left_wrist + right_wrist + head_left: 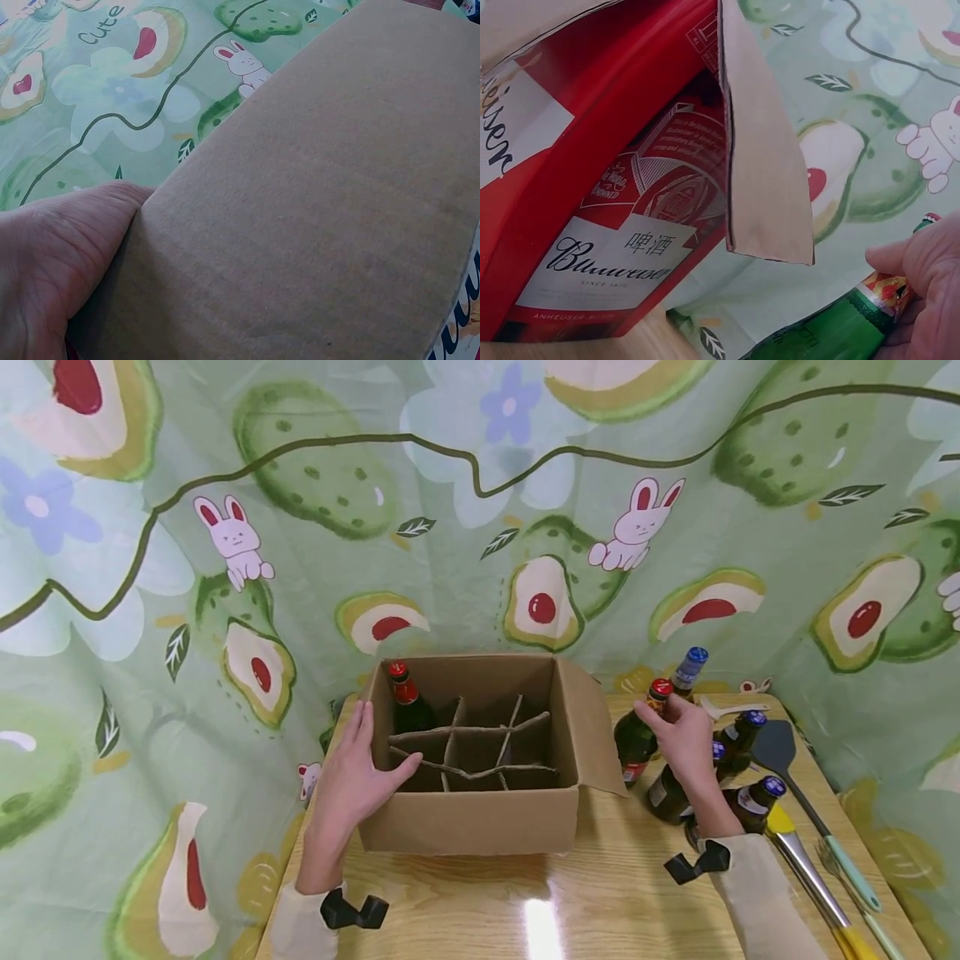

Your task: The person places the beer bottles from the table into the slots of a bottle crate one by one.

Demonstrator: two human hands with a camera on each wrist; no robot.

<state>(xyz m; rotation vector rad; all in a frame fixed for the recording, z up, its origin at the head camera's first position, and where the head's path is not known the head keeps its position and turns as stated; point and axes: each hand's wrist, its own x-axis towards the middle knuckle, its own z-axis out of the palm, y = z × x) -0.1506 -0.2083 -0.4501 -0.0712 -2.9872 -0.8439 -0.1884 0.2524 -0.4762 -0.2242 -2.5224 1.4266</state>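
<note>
A cardboard box (468, 822) with an open top and cardboard dividers (468, 727) stands on the table. In its back left compartment is a dark bottle (411, 714) with a red cap. My left hand (360, 777) rests at the box's left front corner, fingers extended along the left side and thumb across the front edge. To the right of the box, my right hand (684, 739) holds a green beer bottle (636, 739) by its neck, just below the red cap. In the right wrist view, gold-and-red foil wraps the neck of this green bottle (832, 330).
Several blue-capped bottles (738, 743) stand around and behind my right hand. A spatula (776, 747), a yellow brush (806, 860) and a fork (832, 860) lie along the right edge. The box's right flap (596, 727) sticks outward. A patterned curtain (450, 568) hangs behind.
</note>
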